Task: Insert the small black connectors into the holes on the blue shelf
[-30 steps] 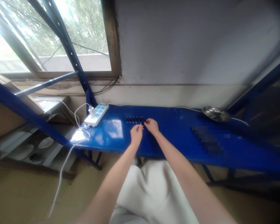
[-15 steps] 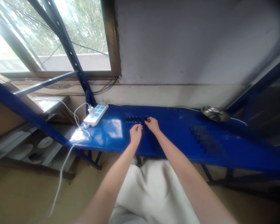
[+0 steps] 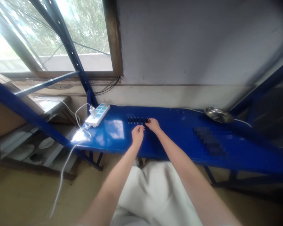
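Observation:
A row of several small black battery-like pieces [image 3: 135, 120] stands along the blue table [image 3: 174, 138], spaced a little apart. At the right end of the row, my right hand [image 3: 153, 125] pinches one more small black piece [image 3: 147, 119] between thumb and fingers, its lower part hidden by them. Just in front of the row, my left hand [image 3: 138, 132] is closed with the fingertips pressed together. Whatever lies between those fingertips, if anything, is too small to make out.
A white power strip [image 3: 97, 115] with a plug and cable sits at the table's left end. Toward the back right are a shiny metal dish [image 3: 219, 115] and tiny bits near the wall. A blurred dark object [image 3: 209, 141] lies at right. Blue rack posts [image 3: 72, 53] rise at left.
My right hand has shifted slightly left with its black piece, narrowing the gap to the row. My left hand has stayed almost in place.

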Motion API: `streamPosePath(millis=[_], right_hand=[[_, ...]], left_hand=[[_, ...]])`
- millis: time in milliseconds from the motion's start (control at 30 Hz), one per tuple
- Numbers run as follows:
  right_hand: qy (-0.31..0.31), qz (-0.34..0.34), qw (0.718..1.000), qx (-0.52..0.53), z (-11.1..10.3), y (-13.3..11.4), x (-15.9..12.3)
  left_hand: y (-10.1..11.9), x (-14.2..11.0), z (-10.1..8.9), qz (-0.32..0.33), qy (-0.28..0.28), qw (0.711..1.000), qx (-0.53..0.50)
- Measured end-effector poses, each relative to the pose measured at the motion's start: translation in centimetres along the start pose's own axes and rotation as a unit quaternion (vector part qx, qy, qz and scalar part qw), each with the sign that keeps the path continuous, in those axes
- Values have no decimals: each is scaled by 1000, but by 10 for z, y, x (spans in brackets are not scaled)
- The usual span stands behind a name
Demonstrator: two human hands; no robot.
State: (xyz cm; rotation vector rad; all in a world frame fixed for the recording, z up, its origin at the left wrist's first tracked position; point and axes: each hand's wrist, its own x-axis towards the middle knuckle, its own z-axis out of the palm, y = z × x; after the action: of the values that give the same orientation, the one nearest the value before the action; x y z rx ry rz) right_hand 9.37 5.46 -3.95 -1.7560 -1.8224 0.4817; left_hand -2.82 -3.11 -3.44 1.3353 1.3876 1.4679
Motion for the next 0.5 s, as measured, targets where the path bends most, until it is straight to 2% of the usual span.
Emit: streamPosePath(millis=[167, 333, 433, 500], right_hand=[[-23, 16, 999, -23, 0, -3, 3], [-33, 24, 999, 0, -4, -6, -1], [-11, 26, 999, 38, -9, -4, -12], [28, 32, 996, 81, -12, -1, -23]], left_hand=[[1, 0, 0, -5, 4, 1000, -7], [-2, 1, -1, 2, -4, 1000, -1], [-5, 2, 0, -1, -1, 1000, 1], [-6, 3, 1, -9, 0, 1000, -5]])
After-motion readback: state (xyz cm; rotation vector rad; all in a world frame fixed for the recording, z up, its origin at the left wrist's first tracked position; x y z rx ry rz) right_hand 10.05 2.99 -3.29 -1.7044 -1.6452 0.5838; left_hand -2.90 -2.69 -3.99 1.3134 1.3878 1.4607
